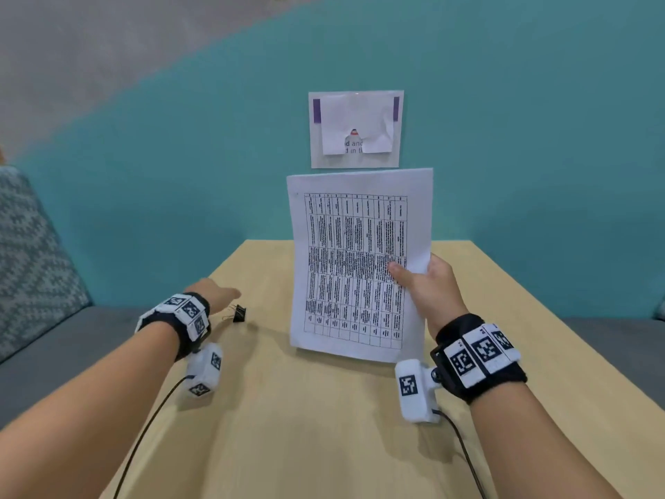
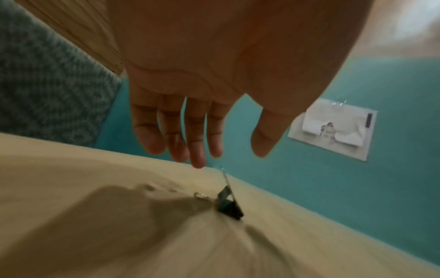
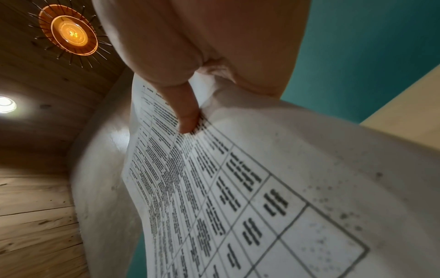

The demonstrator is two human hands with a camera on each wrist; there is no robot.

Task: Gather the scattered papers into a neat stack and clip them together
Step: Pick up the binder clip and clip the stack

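Papers [image 1: 360,261] up, clip [image 1: 238,313] waiting
Right hand [image 1: 431,286] pinches papers upright, probably to square edges; left hand [image 1: 216,294] hovers, fingers [image 2: 197,150] loose, over clip on surface [image 1: 324,426].

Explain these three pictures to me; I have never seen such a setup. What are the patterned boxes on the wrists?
There is no machine: a person works with two bare hands. The wide picture comes from a head camera looking down at a light wooden table. The patterned boxes are small white wrist cameras on black bands; each gives one close picture along its hand. The right hand pinches white papers printed with a black table, held upright over the tabletop. The left hand hovers open above a small black binder clip lying on the table, not gripping it. How many sheets there are cannot be told.
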